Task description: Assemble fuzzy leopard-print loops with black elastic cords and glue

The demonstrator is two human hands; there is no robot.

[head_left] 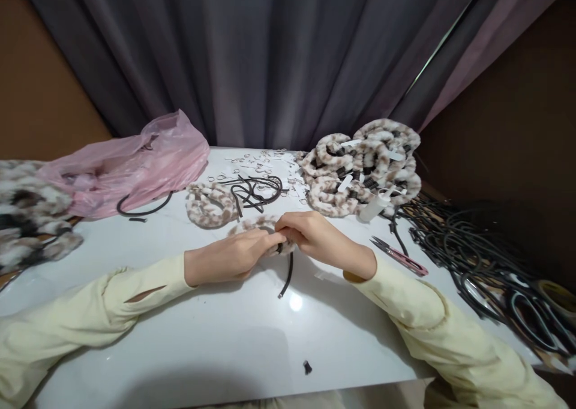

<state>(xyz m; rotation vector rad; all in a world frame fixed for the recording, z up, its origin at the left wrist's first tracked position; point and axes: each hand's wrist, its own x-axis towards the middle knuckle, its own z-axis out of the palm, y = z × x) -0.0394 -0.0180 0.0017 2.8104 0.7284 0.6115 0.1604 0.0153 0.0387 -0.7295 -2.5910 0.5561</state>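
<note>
My left hand [238, 252] and my right hand [306, 232] meet over the middle of the table, fingers closed on a fluffy brown-and-white ring [258, 222]. Part of the ring shows behind my left hand; the rest is hidden by my fingers. A dark cord [288, 277] hangs out below the grip, its loose end lying toward me. Just behind my left hand lies another fluffy ring [210, 205], next to a bundle of dark cord pieces [258, 190].
A pink plastic bag [135, 163] and fluffy pieces [36, 217] are at left. Fluffy rings [373, 163] pile up at back right, with a white bottle [374, 207] before them. Pink-handled snips [400, 258] and tangled black cords [468, 247] lie right. A small black scrap [307, 367] sits near the front edge.
</note>
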